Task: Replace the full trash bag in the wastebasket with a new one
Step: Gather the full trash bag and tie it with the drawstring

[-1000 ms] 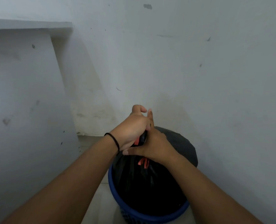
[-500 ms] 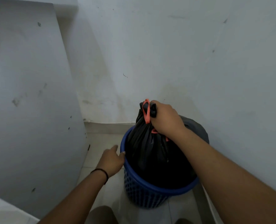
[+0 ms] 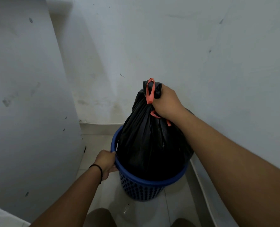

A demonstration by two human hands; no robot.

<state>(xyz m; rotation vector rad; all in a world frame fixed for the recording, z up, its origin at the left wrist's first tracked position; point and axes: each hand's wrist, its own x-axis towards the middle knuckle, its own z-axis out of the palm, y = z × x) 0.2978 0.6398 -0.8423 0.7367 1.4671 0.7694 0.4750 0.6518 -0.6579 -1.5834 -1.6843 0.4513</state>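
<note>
The left hand [image 3: 106,162] gripped the rim of the round, perforated blue plastic wastebasket [image 3: 141,188] on the tiled floor [image 3: 145,212]. Inside stood the bulging black trash bag [image 3: 150,145], glossy and creased, its gathered neck with orange drawstring [image 3: 150,92] clenched in the right hand [image 3: 166,102].

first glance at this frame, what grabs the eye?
The bulging black trash bag, dead centre, rising out of the blue wastebasket with its orange drawstring looped at the top. The right hand grips the gathered neck, while the left hand grips the basket's near-left rim. Behind them stand scuffed white walls.
</note>
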